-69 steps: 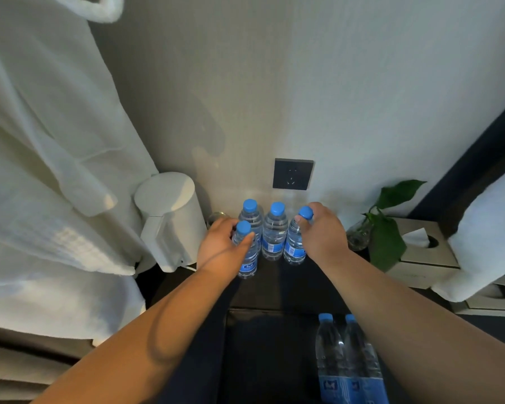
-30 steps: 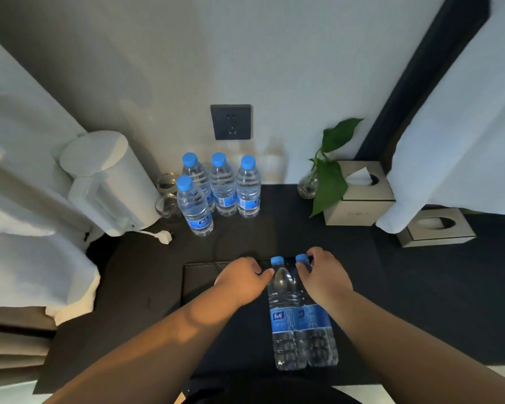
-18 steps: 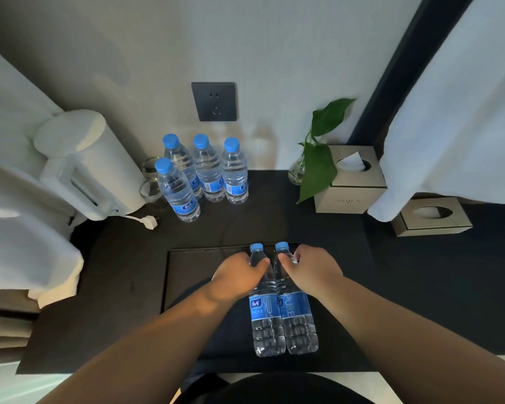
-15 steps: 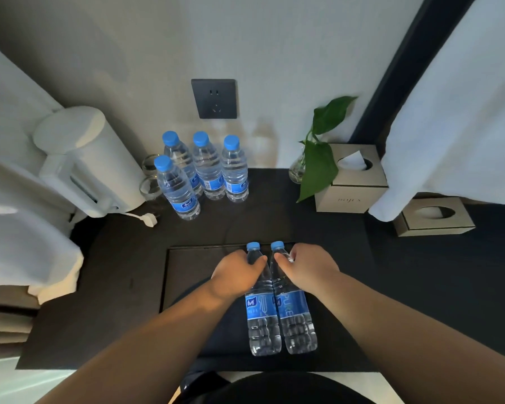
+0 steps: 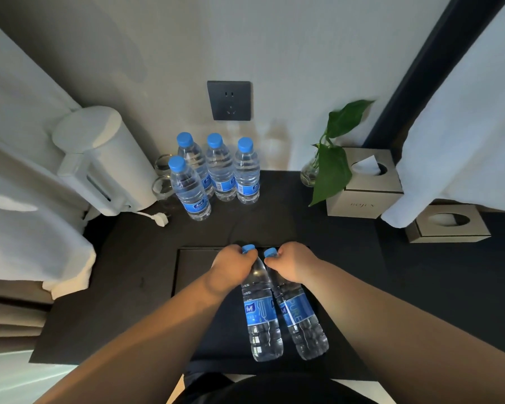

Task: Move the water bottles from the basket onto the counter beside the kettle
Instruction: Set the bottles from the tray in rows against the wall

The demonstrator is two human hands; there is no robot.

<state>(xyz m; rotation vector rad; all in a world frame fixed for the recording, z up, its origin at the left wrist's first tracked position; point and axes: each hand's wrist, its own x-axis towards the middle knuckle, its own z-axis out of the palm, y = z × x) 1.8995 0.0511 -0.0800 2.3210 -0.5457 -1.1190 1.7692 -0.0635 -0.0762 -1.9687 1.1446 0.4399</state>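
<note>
Dark counter (image 5: 405,287): white kettle (image 5: 108,161) at rear left. Black basket (image 5: 187,275) at front edge. Four water bottles (image 5: 219,170) already stand just beside kettle. Change: hands are back from that group. Left hand (image 5: 230,265) fingers now grasp neck of left bottle (image 5: 263,316); right hand (image 5: 295,262) fingers grasp neck of right bottle (image 5: 299,316). Both bottles are in basket, leaning. Probably last pair, ready for lift.

Four clear, blue-capped water bottles (image 5: 216,170) are stood upright at the back edge of the surface (image 5: 134,252), beside the white kettle (image 5: 111,158). Two further bottles (image 5: 264,313) are gripped at the necks, tilted, within the dark basket (image 5: 194,266).
</note>
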